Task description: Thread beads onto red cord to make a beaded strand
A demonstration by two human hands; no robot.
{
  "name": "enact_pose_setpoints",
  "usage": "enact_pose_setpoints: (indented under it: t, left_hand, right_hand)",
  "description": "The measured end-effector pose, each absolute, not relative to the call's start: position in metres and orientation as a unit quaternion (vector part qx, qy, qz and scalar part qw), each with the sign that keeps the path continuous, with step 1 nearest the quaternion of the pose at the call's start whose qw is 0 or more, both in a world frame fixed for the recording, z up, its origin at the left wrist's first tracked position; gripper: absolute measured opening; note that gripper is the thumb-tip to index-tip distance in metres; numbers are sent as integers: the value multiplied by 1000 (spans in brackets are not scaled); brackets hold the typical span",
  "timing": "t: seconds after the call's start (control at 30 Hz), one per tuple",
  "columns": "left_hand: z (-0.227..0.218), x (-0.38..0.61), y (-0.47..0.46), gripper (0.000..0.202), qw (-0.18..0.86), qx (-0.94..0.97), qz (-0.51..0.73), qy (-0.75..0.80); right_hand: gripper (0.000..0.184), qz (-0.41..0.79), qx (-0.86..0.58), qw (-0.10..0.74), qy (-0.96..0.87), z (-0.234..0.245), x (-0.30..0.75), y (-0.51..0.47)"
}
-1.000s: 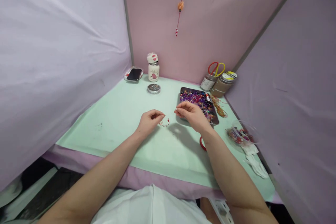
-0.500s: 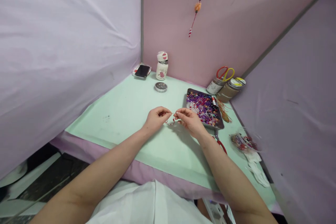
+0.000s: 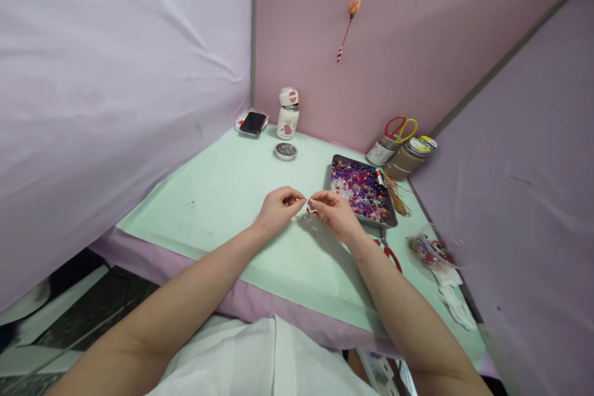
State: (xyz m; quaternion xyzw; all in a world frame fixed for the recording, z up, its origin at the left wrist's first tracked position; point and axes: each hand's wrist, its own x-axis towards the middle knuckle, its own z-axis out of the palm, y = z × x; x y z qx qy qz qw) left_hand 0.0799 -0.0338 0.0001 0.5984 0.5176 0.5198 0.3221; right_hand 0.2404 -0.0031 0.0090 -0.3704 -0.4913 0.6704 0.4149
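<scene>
No text is legible. Dark lettering stands on the yellow-and-white lid (image 3: pixel 423 145) of the brown jar (image 3: pixel 401 164), far right; too small to resolve. Pale label (image 3: pixel 380 153) on the scissors container (image 3: pixel 390 142), just left, is unreadable. White bottle (image 3: pixel 288 117), farther left, bears small print, likewise unreadable.
</scene>
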Motion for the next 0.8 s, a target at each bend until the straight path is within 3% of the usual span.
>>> enact_pose_setpoints:
  t: [0.57, 0.8]
  left_hand:
    - [-2, 80, -33, 12, 289, 617, 516, 520]
    - [-2, 80, -32, 17, 384, 566, 522, 510]
  right_hand:
    - [19, 605, -388, 411, -561, 3, 241, -1]
    - [12, 525, -392, 428, -622, 4, 240, -3]
